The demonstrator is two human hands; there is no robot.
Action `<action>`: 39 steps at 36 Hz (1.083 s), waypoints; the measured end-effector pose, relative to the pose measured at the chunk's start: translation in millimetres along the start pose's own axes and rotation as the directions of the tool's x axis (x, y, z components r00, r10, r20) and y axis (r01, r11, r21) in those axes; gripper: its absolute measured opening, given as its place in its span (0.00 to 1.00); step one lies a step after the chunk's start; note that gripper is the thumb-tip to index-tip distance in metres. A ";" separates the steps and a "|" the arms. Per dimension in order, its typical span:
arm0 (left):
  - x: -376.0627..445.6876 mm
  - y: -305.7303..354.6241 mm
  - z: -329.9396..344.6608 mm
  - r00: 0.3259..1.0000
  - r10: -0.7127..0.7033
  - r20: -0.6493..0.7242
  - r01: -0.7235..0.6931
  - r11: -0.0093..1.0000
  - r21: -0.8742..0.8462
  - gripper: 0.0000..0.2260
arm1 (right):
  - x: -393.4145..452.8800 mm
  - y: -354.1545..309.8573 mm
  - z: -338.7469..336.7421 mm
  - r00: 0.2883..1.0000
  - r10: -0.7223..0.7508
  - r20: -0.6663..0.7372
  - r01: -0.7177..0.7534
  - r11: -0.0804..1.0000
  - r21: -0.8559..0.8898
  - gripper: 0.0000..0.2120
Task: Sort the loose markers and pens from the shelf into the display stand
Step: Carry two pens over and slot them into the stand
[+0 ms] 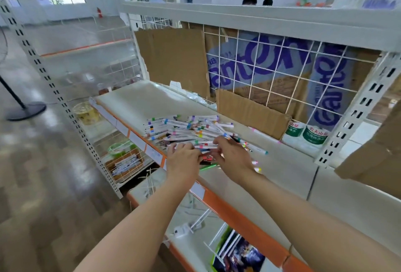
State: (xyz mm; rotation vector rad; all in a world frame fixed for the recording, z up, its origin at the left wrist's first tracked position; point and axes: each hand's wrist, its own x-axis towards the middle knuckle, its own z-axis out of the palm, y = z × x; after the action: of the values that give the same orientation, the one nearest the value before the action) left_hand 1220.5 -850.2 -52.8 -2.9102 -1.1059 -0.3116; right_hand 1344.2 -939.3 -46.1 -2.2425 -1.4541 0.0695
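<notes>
Smooth cream metal shelf point(134, 100), slim white markers point(184, 128) heaped under both hands

- Your left hand point(183, 159) covers the near end of the pile of markers point(186, 129), so you cannot tell what its fingers point(173, 148) hold, if anything.
- Your right hand point(232, 154) hides the markers beneath it; its fingers point(217, 141) curl into the pile, but the grip itself is blurred.
- The print on the marker barrels is too small to read (only the colour bands show).
- A green pen point(208, 166) pokes out between your wrists, with most of it hidden.
- The cardboard box point(373, 159) at right is cut off by the picture's edge.
- The bottom edge crops the magazines point(236, 254) on the lower shelf.
</notes>
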 end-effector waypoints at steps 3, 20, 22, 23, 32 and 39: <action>1.8 -10.8 -1.1 0.996 -0.094 0.013 0.094 0.994 -0.062 0.13 | 1.3 0.8 4.6 0.998 0.049 -0.032 -0.050 0.998 -0.034 0.10; 2.1 -42.5 0.6 0.957 -0.291 0.016 0.278 0.894 -0.351 0.13 | 8.3 -13.1 27.9 0.980 -0.042 0.194 0.089 0.966 -0.243 0.06; 4.8 -41.1 -1.2 0.952 -0.305 0.005 0.285 0.882 -0.375 0.12 | 8.4 -15.0 20.9 0.980 0.032 0.195 0.001 0.986 -0.167 0.03; 5.9 -40.4 -2.2 0.952 -0.307 -0.003 0.283 0.879 -0.384 0.12 | 8.2 -16.4 17.2 0.978 0.061 0.201 -0.030 0.987 -0.155 0.02; 9.5 -27.1 -2.9 0.979 -0.201 -0.046 0.159 0.875 -0.457 0.11 | -3.7 -7.1 0.6 0.949 0.315 -0.016 -0.314 0.938 -0.147 0.12; 9.8 -0.4 5.8 0.998 -0.049 -0.044 0.019 0.856 -0.517 0.09 | -32.0 2.8 -14.2 0.819 0.538 -0.197 -0.528 0.843 0.108 0.07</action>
State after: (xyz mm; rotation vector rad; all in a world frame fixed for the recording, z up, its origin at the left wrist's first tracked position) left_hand 1228.4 -843.0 -56.7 -3.3053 -1.2271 -0.8058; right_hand 1336.6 -973.3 -41.1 -2.4599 -0.6666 0.0304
